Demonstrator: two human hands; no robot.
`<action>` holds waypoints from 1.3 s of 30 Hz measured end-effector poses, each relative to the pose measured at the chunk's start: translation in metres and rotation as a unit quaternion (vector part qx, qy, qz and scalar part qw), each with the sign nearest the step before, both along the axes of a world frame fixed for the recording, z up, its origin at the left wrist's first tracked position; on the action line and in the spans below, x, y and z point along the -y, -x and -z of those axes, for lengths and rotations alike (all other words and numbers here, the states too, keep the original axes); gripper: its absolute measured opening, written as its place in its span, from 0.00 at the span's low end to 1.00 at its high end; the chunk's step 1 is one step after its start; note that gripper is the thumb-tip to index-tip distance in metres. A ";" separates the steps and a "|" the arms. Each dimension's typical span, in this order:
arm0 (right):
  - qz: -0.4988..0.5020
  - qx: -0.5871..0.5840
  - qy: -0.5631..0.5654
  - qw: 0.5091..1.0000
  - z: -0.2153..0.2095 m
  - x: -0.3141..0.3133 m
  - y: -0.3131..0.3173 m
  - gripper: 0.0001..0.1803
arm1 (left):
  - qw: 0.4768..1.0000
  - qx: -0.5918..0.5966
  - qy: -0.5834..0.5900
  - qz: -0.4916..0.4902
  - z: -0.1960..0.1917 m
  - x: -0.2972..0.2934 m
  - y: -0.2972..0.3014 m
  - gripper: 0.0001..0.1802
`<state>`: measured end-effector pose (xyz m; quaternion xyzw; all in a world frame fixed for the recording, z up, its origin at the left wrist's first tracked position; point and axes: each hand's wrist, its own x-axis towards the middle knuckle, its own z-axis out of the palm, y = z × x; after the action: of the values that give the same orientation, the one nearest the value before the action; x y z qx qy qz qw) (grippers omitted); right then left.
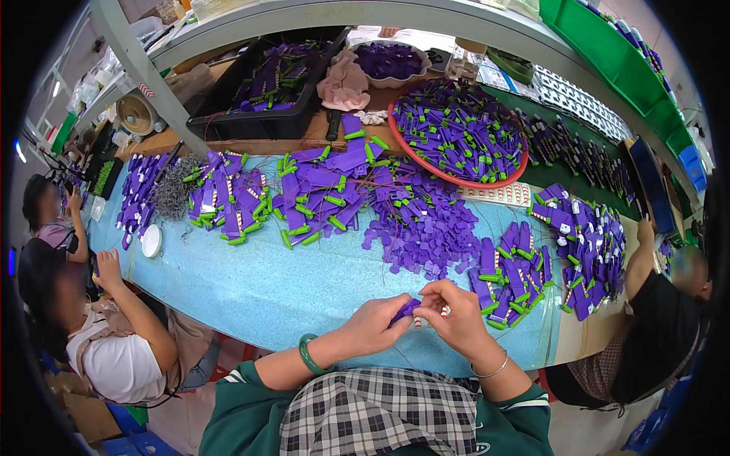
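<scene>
Both my hands are together over the near edge of the blue table. My left hand (374, 325) is closed around a small purple plastic part (405, 311); most of it is hidden by the fingers. My right hand (455, 318), thumb and forefinger pinched, meets the part's right end; what lies between these fingertips is too small to make out. A bit of red-and-white striped strip shows beneath the right fingers. Right of my hands lies a pile of purple pieces with green ends (517, 277). Beyond them spreads a heap of small flat purple pieces (426, 239).
A red round basket (395, 131) full of purple-green parts stands at the back, beside a black bin (262, 125). More purple-green pieces (323, 190) lie along the table. A white lid (152, 241) sits left. Co-workers sit at left and right; a shelf beam (342, 25) crosses above.
</scene>
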<state>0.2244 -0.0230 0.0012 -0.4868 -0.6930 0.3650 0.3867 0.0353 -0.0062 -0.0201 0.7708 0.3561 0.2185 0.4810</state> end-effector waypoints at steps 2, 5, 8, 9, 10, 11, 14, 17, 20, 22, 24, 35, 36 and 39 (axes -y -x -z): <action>0.012 0.022 -0.018 1.000 -0.002 0.002 0.000 0.16 | 0.999 -0.026 -0.033 0.008 0.000 0.000 0.001 0.10; 0.006 0.046 -0.015 0.999 0.002 0.003 -0.001 0.16 | 0.998 -0.028 -0.064 0.008 -0.001 0.001 0.000 0.10; -0.024 0.034 0.006 0.999 -0.004 -0.001 0.000 0.13 | 0.994 -0.035 -0.104 0.014 0.003 0.001 0.001 0.10; -0.043 0.028 0.016 0.999 0.001 -0.002 -0.001 0.12 | 0.994 -0.037 -0.099 0.015 0.003 0.003 0.001 0.10; -0.062 0.021 0.027 0.998 0.011 -0.002 -0.005 0.11 | 0.995 -0.040 -0.095 0.017 0.004 0.005 0.000 0.10; -0.080 0.014 0.038 0.996 0.016 -0.002 -0.006 0.10 | 0.995 -0.042 -0.091 0.019 0.004 0.007 0.000 0.10; -0.044 0.032 0.013 0.998 0.016 0.003 0.003 0.08 | 0.998 -0.052 -0.022 0.031 0.006 0.005 0.003 0.11; -0.032 0.032 0.003 0.999 0.019 0.003 0.010 0.06 | 0.991 -0.033 0.128 0.027 0.002 0.004 0.006 0.13; 0.016 -0.219 0.243 0.945 0.029 -0.001 0.011 0.12 | 0.958 0.106 0.267 -0.021 0.009 0.006 0.005 0.15; 0.044 -0.331 0.200 0.921 0.035 -0.007 0.018 0.19 | 0.934 0.217 0.269 -0.095 0.005 0.001 -0.001 0.16; 0.033 -0.256 0.149 0.954 0.037 -0.009 0.020 0.29 | 0.957 0.232 0.136 -0.112 0.010 -0.009 0.000 0.17; 0.133 0.347 -0.146 0.917 -0.016 -0.021 -0.030 0.20 | 0.979 0.148 0.063 -0.122 0.011 -0.017 0.014 0.13; 0.091 0.258 -0.137 0.952 -0.017 -0.019 -0.027 0.20 | 0.984 0.138 0.043 -0.109 0.015 -0.018 0.010 0.13; 0.006 0.085 -0.064 0.994 0.004 -0.010 -0.016 0.14 | 0.997 0.077 -0.026 0.006 0.017 -0.013 -0.012 0.11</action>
<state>0.2400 -0.0131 -0.0024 -0.4946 -0.7422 0.2750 0.3590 0.0475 0.0068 -0.0370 0.7655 0.3078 0.2839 0.4885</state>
